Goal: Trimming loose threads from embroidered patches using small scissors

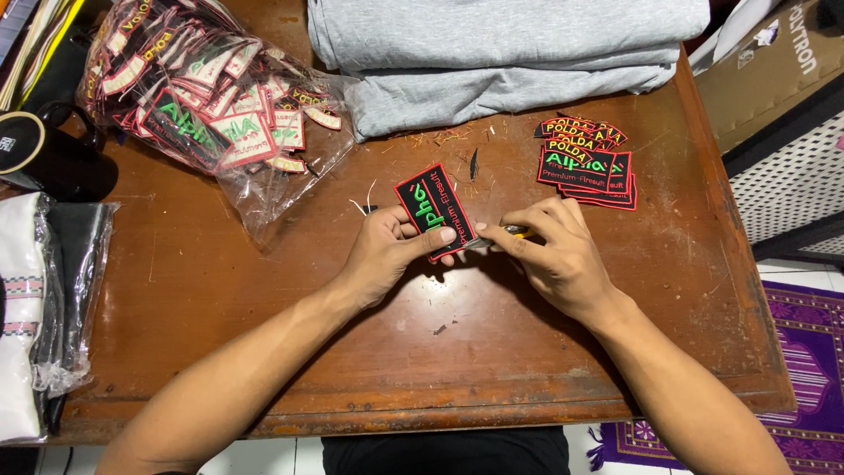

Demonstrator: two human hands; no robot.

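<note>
My left hand [387,255] holds a black embroidered patch [431,207] with a red border and green and red lettering, thumb pressed on its lower edge. My right hand [554,251] pinches a small tool with a yellow part [514,232], its tip touching the patch's lower right edge. Both hands hover just above the brown wooden table [264,299].
A stack of similar patches [587,164] lies at the right rear. A clear plastic bag full of patches [207,97] sits at the left rear. Folded grey cloth [501,53] lies at the back. A black mug [44,154] and bagged garments [44,308] stand at the left edge.
</note>
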